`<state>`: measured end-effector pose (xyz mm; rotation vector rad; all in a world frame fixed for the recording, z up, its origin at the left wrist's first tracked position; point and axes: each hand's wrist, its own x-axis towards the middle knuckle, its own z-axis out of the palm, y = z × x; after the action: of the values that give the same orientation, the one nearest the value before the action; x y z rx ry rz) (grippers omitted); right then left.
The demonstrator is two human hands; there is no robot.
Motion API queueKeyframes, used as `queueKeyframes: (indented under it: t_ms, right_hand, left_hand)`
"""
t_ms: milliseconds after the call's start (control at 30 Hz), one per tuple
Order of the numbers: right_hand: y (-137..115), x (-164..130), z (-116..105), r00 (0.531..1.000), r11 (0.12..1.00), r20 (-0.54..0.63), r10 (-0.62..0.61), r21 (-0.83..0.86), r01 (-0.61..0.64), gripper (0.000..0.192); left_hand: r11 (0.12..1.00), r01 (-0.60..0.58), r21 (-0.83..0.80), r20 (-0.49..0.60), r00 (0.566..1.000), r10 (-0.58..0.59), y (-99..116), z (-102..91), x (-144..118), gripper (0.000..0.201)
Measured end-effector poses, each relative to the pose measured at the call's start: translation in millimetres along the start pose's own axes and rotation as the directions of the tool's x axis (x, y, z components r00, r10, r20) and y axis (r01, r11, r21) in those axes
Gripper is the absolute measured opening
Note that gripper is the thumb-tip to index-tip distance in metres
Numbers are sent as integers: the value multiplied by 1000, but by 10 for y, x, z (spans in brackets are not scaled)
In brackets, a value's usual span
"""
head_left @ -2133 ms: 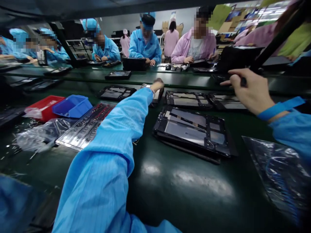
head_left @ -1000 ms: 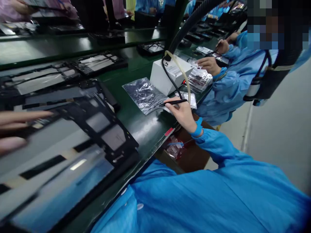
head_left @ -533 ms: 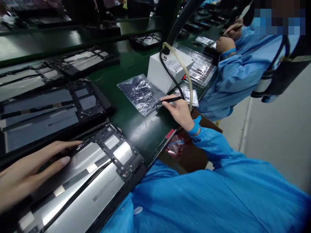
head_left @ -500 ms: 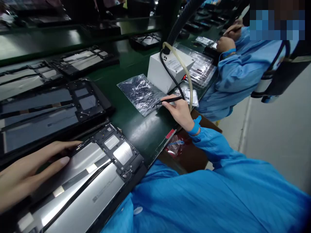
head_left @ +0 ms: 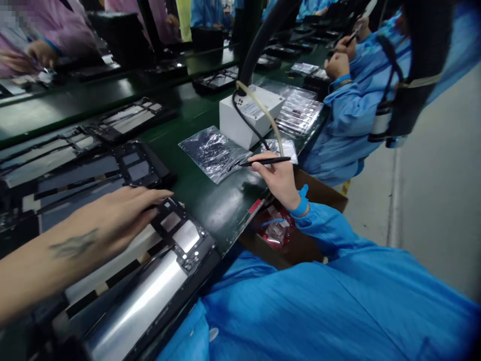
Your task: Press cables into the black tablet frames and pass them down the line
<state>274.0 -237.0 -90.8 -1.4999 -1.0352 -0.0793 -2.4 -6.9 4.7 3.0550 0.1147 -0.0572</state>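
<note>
In the head view my right hand (head_left: 277, 176) pinches black tweezers (head_left: 266, 161), held nearly level. Their tips point left, at the edge of a clear plastic bag (head_left: 212, 153) lying on the green bench; whether they touch it or grip anything is too small to tell. My left hand (head_left: 124, 215) reaches over an opened tablet-like device (head_left: 150, 301), with fingers stretched out across its upper left edge. Silver battery panels and a black frame with small metal plates show inside that device. The hand and forearm hide part of it.
Several similar opened devices (head_left: 137, 168) lie behind and left. A white box (head_left: 240, 123) with a hose and cable stands beyond the bag, beside clear plastic trays (head_left: 300, 108). Below the bench edge sits a cardboard box (head_left: 311, 245). A co-worker in blue (head_left: 353, 110) works at right.
My left hand has moved right and up along the device, from its left side to its upper edge. My right hand stays by the bag with the tweezers. The view has shifted slightly.
</note>
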Motion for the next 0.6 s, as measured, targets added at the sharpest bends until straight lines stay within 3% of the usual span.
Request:
queueKeyframes:
  t_ms: [67,100,167,233,300,333,367,400,433,500,533,600]
  right_hand:
    - [-165,-142,-216,995,996,-55,-89,-25,87,17]
    - [-236,-228,-358,985,986,-75,-156,-64,152,14]
    - [-326,-417,-675,944,939,-91,-316,-173,298,12]
    - [-321,-600,-985,878,865,-145,-457,-301,401,18]
    - [-222,-736,-1241,801,866,-369,-472,-363,344,17]
    - [-147,-778,-1343,746,914,-535,-398,-297,274,13]
    - [-64,-802,-1428,680,965,-687,-256,-147,215,9]
    - [21,-809,-1499,625,981,-778,-63,66,181,10]
    - [102,-801,-1556,597,940,-790,136,294,174,13]
    - [235,-755,-1642,595,744,-676,435,642,186,17]
    - [283,-722,-1674,588,616,-602,539,759,212,17]
    - [347,-650,-1725,554,337,-473,686,880,334,14]
  left_hand:
    - [968,-194,161,65,980,186,351,-90,514,40]
    - [922,-314,228,104,949,298,532,-96,780,39]
    - [789,-540,292,174,842,511,905,-36,1302,32]
    - [679,-693,244,176,720,671,1297,104,1790,28]
    - [670,-742,38,38,671,741,1708,295,2218,34]
    - [684,-714,-149,-76,698,712,1915,396,2401,39]
    - [668,-640,-380,-151,755,638,2120,490,2560,46]
    - [593,-515,-619,-158,821,548,2316,573,2694,53]
    - [460,-362,-811,-116,870,480,2497,638,2801,59]
    - [151,-75,-986,-5,907,420,2799,706,2939,65]
    - [22,13,-1000,21,911,412,2912,710,2971,66]
    - [-138,87,-987,26,920,392,3053,676,2967,67]
